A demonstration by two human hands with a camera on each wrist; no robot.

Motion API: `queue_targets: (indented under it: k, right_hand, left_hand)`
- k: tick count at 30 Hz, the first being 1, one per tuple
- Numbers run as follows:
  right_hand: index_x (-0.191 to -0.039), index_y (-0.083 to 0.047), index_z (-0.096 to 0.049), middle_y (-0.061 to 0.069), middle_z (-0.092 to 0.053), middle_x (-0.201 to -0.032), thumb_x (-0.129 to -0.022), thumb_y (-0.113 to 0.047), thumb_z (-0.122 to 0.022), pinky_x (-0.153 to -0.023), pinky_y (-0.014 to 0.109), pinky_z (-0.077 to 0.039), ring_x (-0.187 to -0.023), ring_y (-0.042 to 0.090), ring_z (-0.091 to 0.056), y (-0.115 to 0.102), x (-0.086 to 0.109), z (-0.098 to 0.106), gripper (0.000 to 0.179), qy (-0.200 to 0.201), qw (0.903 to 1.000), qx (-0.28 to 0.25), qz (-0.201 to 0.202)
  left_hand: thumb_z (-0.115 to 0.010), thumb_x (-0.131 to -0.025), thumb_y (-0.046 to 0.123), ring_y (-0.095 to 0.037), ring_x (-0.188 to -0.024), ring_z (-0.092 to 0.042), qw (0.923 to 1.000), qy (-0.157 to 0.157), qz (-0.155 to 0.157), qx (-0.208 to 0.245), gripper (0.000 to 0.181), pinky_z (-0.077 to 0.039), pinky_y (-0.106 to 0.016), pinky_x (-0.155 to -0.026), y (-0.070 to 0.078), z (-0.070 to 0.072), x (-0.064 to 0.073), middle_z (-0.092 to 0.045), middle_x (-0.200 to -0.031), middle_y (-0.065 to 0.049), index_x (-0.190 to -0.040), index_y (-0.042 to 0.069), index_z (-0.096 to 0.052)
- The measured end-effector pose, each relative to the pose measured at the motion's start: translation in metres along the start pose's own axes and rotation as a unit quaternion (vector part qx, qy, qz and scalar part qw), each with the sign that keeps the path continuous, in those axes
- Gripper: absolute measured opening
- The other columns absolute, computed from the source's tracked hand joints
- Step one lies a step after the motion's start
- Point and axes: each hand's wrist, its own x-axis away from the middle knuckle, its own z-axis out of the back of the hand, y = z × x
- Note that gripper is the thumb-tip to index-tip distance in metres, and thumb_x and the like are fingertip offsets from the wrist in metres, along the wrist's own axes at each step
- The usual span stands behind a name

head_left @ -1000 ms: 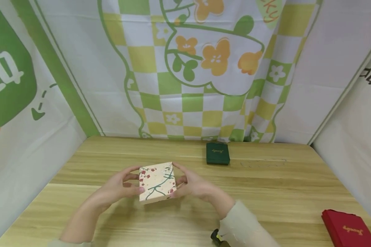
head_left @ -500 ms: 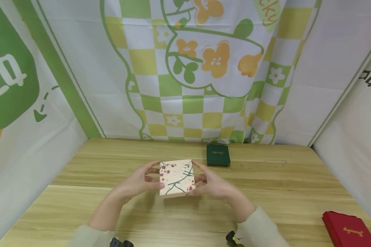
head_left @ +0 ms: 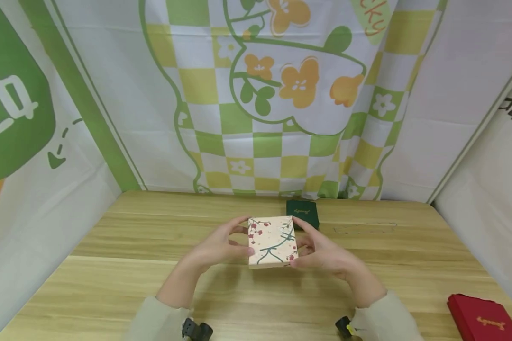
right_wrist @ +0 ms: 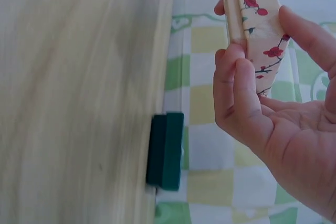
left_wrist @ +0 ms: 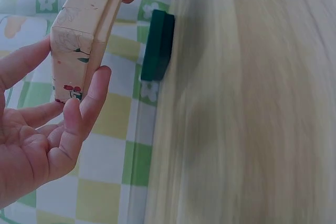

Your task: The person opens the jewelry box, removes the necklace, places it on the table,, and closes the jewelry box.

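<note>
Between my two hands a cream gift box [head_left: 273, 242] with red blossoms and dark green branches is held above the table. My left hand [head_left: 222, 244] grips its left side, thumb at the near corner and fingers along the edge. On the opposite side my right hand [head_left: 326, 251] holds it the same way. In the left wrist view the box [left_wrist: 76, 40] hangs clear of the tabletop, fingers curled against its end. The right wrist view shows fingertips under the rim of the box [right_wrist: 260, 30]. A dark green box [head_left: 303, 213] lies just behind, partly covered by the held box.
A red box [head_left: 486, 319] with gold lettering lies at the table's right front. Right of the green box, a thin chain-like strand [head_left: 364, 227] lies on the wooden table [head_left: 123, 270]. A patterned curtain [head_left: 266, 161] hangs along the back edge.
Both hands have carried the cream gift box to the right, from left of the middle to in front of the green box. The green and red boxes have stayed in place.
</note>
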Motion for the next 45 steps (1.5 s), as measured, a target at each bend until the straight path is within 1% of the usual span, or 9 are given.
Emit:
queue_targets:
  k: [12, 20, 27, 32, 35, 37, 40, 42, 45]
  right_hand:
    - [-0.159, -0.023, 0.013, 0.031, -0.049, -0.137, -0.085, -0.001, -0.073, -0.082, 0.026, -0.053, -0.094, 0.017, -0.058, 0.003, 0.022, 0.028, 0.116, -0.016, 0.9998, 0.004, 0.007]
    - [-0.157, -0.029, 0.02, 0.038, -0.046, -0.138, -0.085, 0.001, -0.072, -0.088, 0.03, -0.054, -0.098, 0.024, -0.062, 0.003, 0.028, 0.036, 0.12, -0.044, 0.9987, 0.013, 0.023]
    - [-0.156, -0.03, 0.021, 0.044, -0.029, -0.148, -0.086, -0.002, -0.072, -0.089, 0.031, -0.055, -0.102, 0.025, -0.062, 0.006, 0.034, 0.045, 0.12, -0.066, 0.9966, 0.026, 0.042]
    - [-0.157, -0.028, 0.016, 0.042, -0.038, -0.142, -0.087, 0.0, -0.071, -0.089, 0.035, -0.056, -0.107, 0.028, -0.063, 0.012, 0.037, 0.05, 0.115, -0.071, 0.9953, 0.023, 0.062]
    - [-0.157, -0.026, 0.01, 0.042, -0.039, -0.141, -0.087, 0.002, -0.069, -0.09, 0.039, -0.056, -0.113, 0.03, -0.063, 0.014, 0.037, 0.053, 0.109, -0.074, 0.9935, 0.018, 0.085]
    - [-0.156, -0.026, 0.007, 0.042, -0.04, -0.14, -0.087, 0.003, -0.069, -0.089, 0.041, -0.056, -0.115, 0.031, -0.062, 0.015, 0.037, 0.055, 0.107, -0.072, 0.9925, 0.016, 0.097]
    - [-0.156, -0.026, 0.003, 0.039, -0.041, -0.14, -0.087, 0.003, -0.069, -0.088, 0.042, -0.057, -0.115, 0.031, -0.062, 0.014, 0.038, 0.057, 0.104, -0.067, 0.9922, 0.01, 0.105]
    - [-0.155, -0.026, 0.002, 0.037, -0.045, -0.138, -0.086, 0.002, -0.069, -0.087, 0.041, -0.057, -0.114, 0.03, -0.063, 0.013, 0.039, 0.058, 0.103, -0.063, 0.9922, 0.009, 0.107]
    - [-0.154, -0.028, -0.001, 0.033, -0.048, -0.136, -0.085, 0.002, -0.07, -0.087, 0.041, -0.057, -0.113, 0.03, -0.063, 0.012, 0.04, 0.058, 0.102, -0.056, 0.9927, 0.005, 0.107]
  left_hand:
    - [-0.078, -0.085, 0.014, -0.026, -0.104, -0.066, 0.9997, -0.011, -0.008, 0.02, 0.086, -0.053, -0.045, -0.095, 0.013, -0.024, -0.018, -0.046, -0.146, -0.019, -0.156, 0.018, -0.029]
    - [-0.077, -0.085, 0.012, -0.026, -0.103, -0.066, 0.9992, -0.018, -0.014, 0.031, 0.085, -0.053, -0.045, -0.095, 0.018, -0.033, -0.019, -0.048, -0.144, -0.019, -0.156, 0.019, -0.03]
    - [-0.077, -0.085, 0.012, -0.025, -0.102, -0.068, 0.9984, -0.017, -0.025, 0.049, 0.085, -0.054, -0.044, -0.094, 0.018, -0.043, -0.02, -0.048, -0.144, -0.019, -0.156, 0.021, -0.031]
    - [-0.077, -0.087, 0.016, -0.023, -0.105, -0.067, 0.9977, -0.014, -0.031, 0.058, 0.085, -0.054, -0.041, -0.094, 0.018, -0.05, -0.022, -0.049, -0.144, -0.017, -0.156, 0.018, -0.029]
    - [-0.077, -0.087, 0.016, -0.022, -0.106, -0.067, 0.9968, -0.026, -0.038, 0.066, 0.087, -0.053, -0.041, -0.095, 0.019, -0.049, -0.022, -0.048, -0.146, -0.015, -0.158, 0.016, -0.026]
    - [-0.077, -0.087, 0.017, -0.022, -0.108, -0.066, 0.9962, -0.036, -0.049, 0.061, 0.091, -0.052, -0.04, -0.095, 0.019, -0.047, -0.021, -0.045, -0.15, -0.011, -0.159, 0.017, -0.023]
    - [-0.082, -0.082, 0.018, -0.024, -0.118, -0.061, 0.9958, -0.049, -0.074, 0.022, 0.104, -0.052, -0.039, -0.093, 0.02, -0.044, -0.018, -0.03, -0.162, -0.003, -0.16, 0.021, -0.014]
    - [-0.085, -0.078, 0.02, -0.023, -0.127, -0.055, 0.9948, -0.056, -0.085, -0.013, 0.114, -0.052, -0.038, -0.087, 0.02, -0.043, -0.016, -0.017, -0.166, 0.007, -0.161, 0.028, -0.007]
    - [-0.087, -0.075, 0.02, -0.021, -0.136, -0.046, 0.9907, -0.068, -0.106, -0.052, 0.125, -0.05, -0.041, -0.088, 0.022, -0.044, -0.014, -0.002, -0.167, 0.017, -0.158, 0.038, 0.004]
